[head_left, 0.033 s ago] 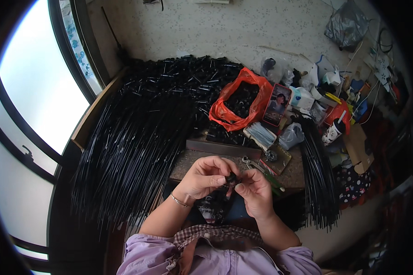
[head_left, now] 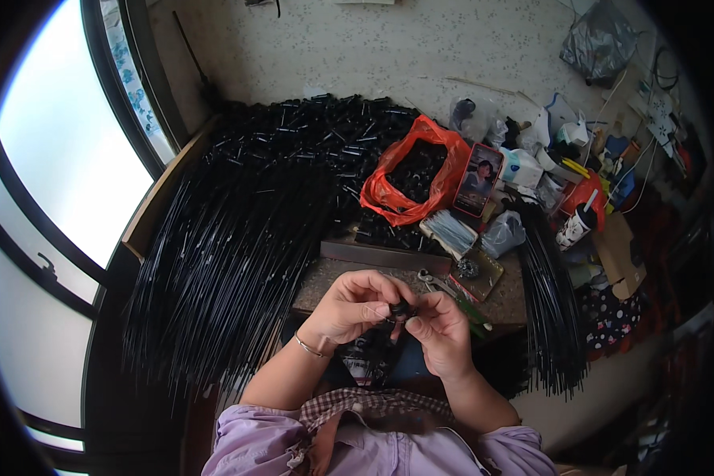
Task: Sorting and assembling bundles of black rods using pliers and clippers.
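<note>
My left hand and my right hand meet over my lap, just in front of the table's near edge. Fingertips of both pinch a small, dark, rounded part; its exact kind is mostly hidden by the fingers. Beyond them, an open red plastic bag holds many small black pieces. Metal pliers with green handles lie just past my right hand. A bundle of thin pale sticks rests farther back.
Long thin black rods cover the left side and overhang the edge, with a pile of black cylindrical parts behind. Another rod bundle hangs at right. A phone leans beside the red bag, near a patterned cup.
</note>
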Demonstrator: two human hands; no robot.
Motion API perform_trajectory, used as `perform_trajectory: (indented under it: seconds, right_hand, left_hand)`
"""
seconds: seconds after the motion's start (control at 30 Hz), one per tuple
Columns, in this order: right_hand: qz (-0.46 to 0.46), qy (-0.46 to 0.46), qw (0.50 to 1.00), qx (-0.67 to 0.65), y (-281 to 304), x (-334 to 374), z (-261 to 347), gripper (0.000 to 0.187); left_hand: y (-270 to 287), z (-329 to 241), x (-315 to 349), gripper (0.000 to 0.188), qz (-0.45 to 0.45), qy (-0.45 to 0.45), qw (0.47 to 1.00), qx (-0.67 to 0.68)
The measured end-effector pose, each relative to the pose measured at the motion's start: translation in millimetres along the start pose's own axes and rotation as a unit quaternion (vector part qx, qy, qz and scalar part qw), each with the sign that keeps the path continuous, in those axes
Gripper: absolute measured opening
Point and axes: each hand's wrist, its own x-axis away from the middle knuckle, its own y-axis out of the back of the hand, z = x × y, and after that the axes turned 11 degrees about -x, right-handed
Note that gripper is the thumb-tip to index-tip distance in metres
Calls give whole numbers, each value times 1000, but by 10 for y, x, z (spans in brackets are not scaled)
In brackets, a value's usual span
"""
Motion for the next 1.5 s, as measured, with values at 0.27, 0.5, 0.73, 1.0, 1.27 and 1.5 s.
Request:
perform_trajectory:
  seconds: [0.27, 0.5, 0.73, 1.0, 1.27, 1.5]
  right_hand:
    - [-10, -14, 1000, 8, 137, -75, 42, 23]
    - [45, -106, 993, -24, 181, -120, 187, 27]
    - [-57, 34, 994, 88, 306, -111, 75, 23]
    - [-39, 24, 998, -31, 288, -98, 40, 24]
    - [-8, 157, 959, 236, 214, -118, 89, 16]
    - [10, 54, 993, 106, 242, -137, 26, 29]
  left_hand:
    - [-30, -108, -132, 7, -42, -1, 995, -90]
    - [-67, -86, -110, 10, -34, -40, 974, -220]
    - [-154, 248, -35, 17, -204, -283, 728, -591]
    - [-282, 119, -49, 7, -198, -155, 828, -500]
    - [-331, 204, 64, 34, -191, -154, 885, -396]
    - [-331, 174, 70, 24, -163, -193, 762, -597]
